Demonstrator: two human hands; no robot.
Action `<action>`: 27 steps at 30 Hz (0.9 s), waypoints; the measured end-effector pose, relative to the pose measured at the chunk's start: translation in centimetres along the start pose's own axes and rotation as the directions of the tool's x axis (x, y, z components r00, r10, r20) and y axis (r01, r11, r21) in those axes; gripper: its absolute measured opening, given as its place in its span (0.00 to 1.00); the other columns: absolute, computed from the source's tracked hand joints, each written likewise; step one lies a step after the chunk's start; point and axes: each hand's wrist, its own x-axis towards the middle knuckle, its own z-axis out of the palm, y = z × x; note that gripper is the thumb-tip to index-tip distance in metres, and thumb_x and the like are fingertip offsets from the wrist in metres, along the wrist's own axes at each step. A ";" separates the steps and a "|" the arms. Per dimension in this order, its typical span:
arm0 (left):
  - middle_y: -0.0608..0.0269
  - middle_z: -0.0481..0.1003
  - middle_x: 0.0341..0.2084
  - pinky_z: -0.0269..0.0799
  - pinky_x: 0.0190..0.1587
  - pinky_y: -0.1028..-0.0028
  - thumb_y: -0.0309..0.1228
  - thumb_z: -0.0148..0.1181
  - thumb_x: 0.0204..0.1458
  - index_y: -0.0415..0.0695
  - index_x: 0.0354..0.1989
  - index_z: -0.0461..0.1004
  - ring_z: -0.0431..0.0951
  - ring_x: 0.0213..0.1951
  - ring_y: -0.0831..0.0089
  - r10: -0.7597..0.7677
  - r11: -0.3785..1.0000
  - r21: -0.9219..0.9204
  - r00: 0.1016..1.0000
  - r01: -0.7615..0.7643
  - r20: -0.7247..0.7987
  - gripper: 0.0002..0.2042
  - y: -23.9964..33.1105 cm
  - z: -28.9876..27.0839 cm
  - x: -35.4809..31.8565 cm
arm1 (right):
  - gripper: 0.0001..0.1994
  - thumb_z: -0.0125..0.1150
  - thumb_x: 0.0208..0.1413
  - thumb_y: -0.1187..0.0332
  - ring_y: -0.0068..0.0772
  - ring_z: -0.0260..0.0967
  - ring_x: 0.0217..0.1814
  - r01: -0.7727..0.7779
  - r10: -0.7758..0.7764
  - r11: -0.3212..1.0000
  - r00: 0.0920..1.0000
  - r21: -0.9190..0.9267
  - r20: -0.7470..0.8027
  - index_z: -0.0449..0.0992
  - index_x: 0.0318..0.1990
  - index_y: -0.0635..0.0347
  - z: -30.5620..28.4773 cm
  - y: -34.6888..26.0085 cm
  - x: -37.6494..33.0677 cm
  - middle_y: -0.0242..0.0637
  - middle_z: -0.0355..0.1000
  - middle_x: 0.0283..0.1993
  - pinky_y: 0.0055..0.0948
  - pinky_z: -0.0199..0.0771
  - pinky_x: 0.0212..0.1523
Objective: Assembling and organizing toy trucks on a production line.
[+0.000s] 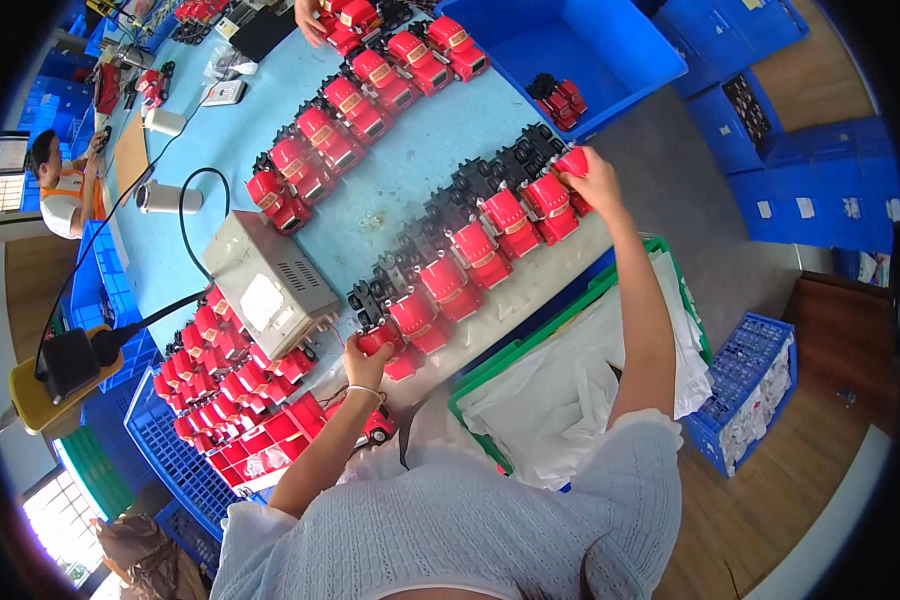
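A slanting row of red toy trucks (pixel 447 287) with black chassis stands side by side along the near edge of the table. At its left end, my left hand (pixel 364 370) has its fingers closed around the red cab of a toy truck (pixel 378 338). My right hand (pixel 597 184) grips the red cab of another toy truck (pixel 572 162) at the right end. Both hands press against the row's outer sides. A second row of red toy trucks (pixel 325 138) stands farther back, apart from the first.
A grey metal box (pixel 270 285) with a cable stands left of the rows, near many red parts. A large blue bin (pixel 610 50) holds a red truck at the back right. Below the table edge is a green-rimmed crate (pixel 470 405) with white bags. A co-worker (pixel 60 185) sits far left.
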 end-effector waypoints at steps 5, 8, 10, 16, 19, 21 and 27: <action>0.48 0.74 0.33 0.72 0.37 0.71 0.34 0.69 0.28 0.27 0.47 0.63 0.76 0.33 0.64 -0.011 0.992 0.127 1.000 0.010 0.007 0.35 -0.3 0.4 0.2 | 0.22 0.66 0.37 0.61 0.52 0.70 0.38 -0.001 0.008 0.998 0.993 -0.062 0.115 0.68 0.40 0.59 -0.8 0.4 -0.4 0.49 0.72 0.34 0.41 0.69 0.38; 0.47 0.74 0.34 0.72 0.38 0.71 0.35 0.69 0.28 0.27 0.47 0.63 0.76 0.34 0.64 -0.008 0.984 0.180 1.000 0.004 0.026 0.36 -0.7 0.2 -0.9 | 0.22 0.66 0.36 0.60 0.53 0.69 0.38 0.007 -0.003 1.000 0.987 -0.025 0.159 0.68 0.39 0.59 -1.7 1.0 -2.5 0.49 0.72 0.34 0.41 0.69 0.38; 0.46 0.74 0.35 0.71 0.39 0.70 0.37 0.69 0.27 0.28 0.47 0.63 0.76 0.35 0.63 0.005 0.984 0.177 0.999 -0.013 0.045 0.37 -1.3 -0.4 -1.7 | 0.22 0.66 0.37 0.61 0.54 0.69 0.38 0.011 -0.011 1.000 0.989 -0.001 0.148 0.67 0.39 0.59 -1.8 0.8 -4.0 0.49 0.71 0.34 0.43 0.68 0.38; 0.45 0.72 0.39 0.68 0.45 0.67 0.37 0.69 0.28 0.30 0.49 0.62 0.74 0.41 0.59 -0.086 0.986 0.153 0.994 0.073 0.075 0.37 -0.4 -1.3 -1.4 | 0.21 0.65 0.40 0.65 0.56 0.66 0.43 0.005 -0.003 0.999 0.998 -0.034 0.064 0.65 0.42 0.60 -1.4 0.9 -5.8 0.51 0.69 0.39 0.42 0.66 0.41; 0.42 0.68 0.45 0.65 0.50 0.64 0.37 0.69 0.31 0.31 0.52 0.59 0.70 0.47 0.54 -0.082 0.966 0.254 0.988 0.047 0.129 0.38 2.5 -2.3 -1.1 | 0.25 0.64 0.43 0.65 0.54 0.61 0.50 0.126 -0.123 0.990 0.992 -0.066 0.041 0.63 0.48 0.62 -2.6 2.3 -5.8 0.52 0.65 0.47 0.42 0.62 0.49; 0.42 0.63 0.51 0.57 0.56 0.64 0.32 0.65 0.36 0.34 0.55 0.55 0.63 0.54 0.55 0.265 0.922 0.276 0.963 -0.270 0.056 0.36 3.6 -3.1 -0.2 | 0.28 0.63 0.44 0.66 0.54 0.58 0.55 0.234 -0.236 0.966 0.972 -0.113 -0.004 0.60 0.52 0.64 -2.4 0.8 -4.7 0.53 0.61 0.53 0.42 0.58 0.54; 0.39 0.51 0.58 0.47 0.61 0.63 0.33 0.59 0.43 0.36 0.58 0.50 0.49 0.61 0.49 0.648 0.746 0.364 0.734 -0.557 -0.204 0.34 14.7 -7.8 14.2 | 0.33 0.60 0.48 0.64 0.55 0.47 0.63 0.524 -0.546 0.838 0.811 -0.154 -0.211 0.52 0.59 0.66 -0.9 -12.6 7.8 0.56 0.50 0.61 0.44 0.45 0.61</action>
